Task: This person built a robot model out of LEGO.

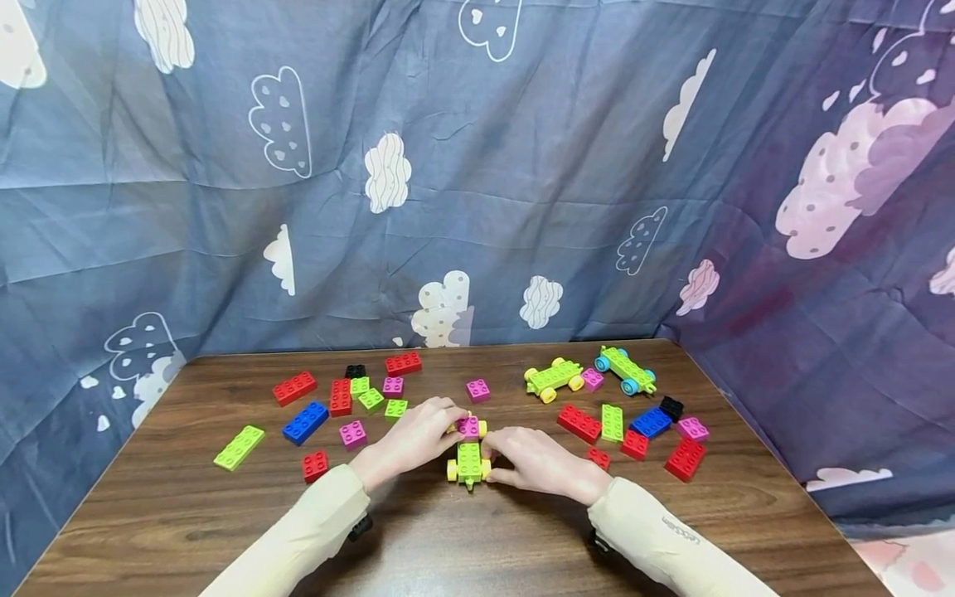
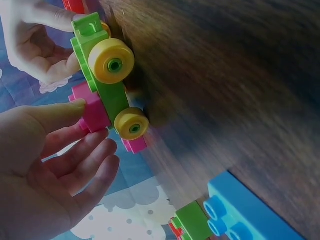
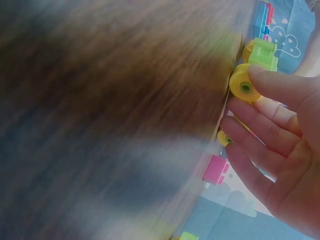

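A lime green wheeled toy car base [image 1: 469, 461] with yellow wheels stands in front of me, one end toward me. On its far half sits a magenta building brick [image 1: 468, 427]. My left hand [image 1: 420, 437] reaches in from the left and pinches this brick between thumb and fingers; the left wrist view shows the thumb on the brick's [image 2: 95, 112] studded side. My right hand [image 1: 543, 461] holds the near end of the car base, thumb and index finger around the right yellow wheel [image 3: 245, 85]. The remaining right fingers extend alongside the car.
Loose bricks lie left, among them a blue brick [image 1: 305, 423] and a red brick [image 1: 315, 466]. Another magenta brick [image 1: 477, 390] lies beyond the car. At the back right stand a yellow-wheeled base [image 1: 555, 378] and a blue-wheeled base [image 1: 625, 370], with more bricks nearer. A cloud-print curtain [image 1: 448, 207] hangs behind.
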A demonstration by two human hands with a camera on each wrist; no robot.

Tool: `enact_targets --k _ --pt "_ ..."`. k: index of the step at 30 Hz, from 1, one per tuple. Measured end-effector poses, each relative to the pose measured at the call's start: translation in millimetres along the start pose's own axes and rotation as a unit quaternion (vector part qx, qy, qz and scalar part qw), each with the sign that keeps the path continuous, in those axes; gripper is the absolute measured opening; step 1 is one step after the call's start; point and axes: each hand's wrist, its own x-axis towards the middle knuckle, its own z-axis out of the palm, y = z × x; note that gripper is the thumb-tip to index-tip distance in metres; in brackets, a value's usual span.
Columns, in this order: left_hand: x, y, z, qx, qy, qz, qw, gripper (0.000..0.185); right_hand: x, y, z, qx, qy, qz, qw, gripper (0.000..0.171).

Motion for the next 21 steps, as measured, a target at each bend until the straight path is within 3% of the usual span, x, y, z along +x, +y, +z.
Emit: enact_targets --k 14,21 --pt "-0.9 -2.4 -0.3 -0.012 0.0 -0.005 0.9999 0.026 0.7 0.2 0.6 0.012 -0.008 0.001 1.0 0.022" --pt "0.3 -5.2 1.6 -0.007 0.015 0.004 0.9999 0.025 0.4 0.9 0.6 0.007 -0.008 0.005 1.0 0.022"
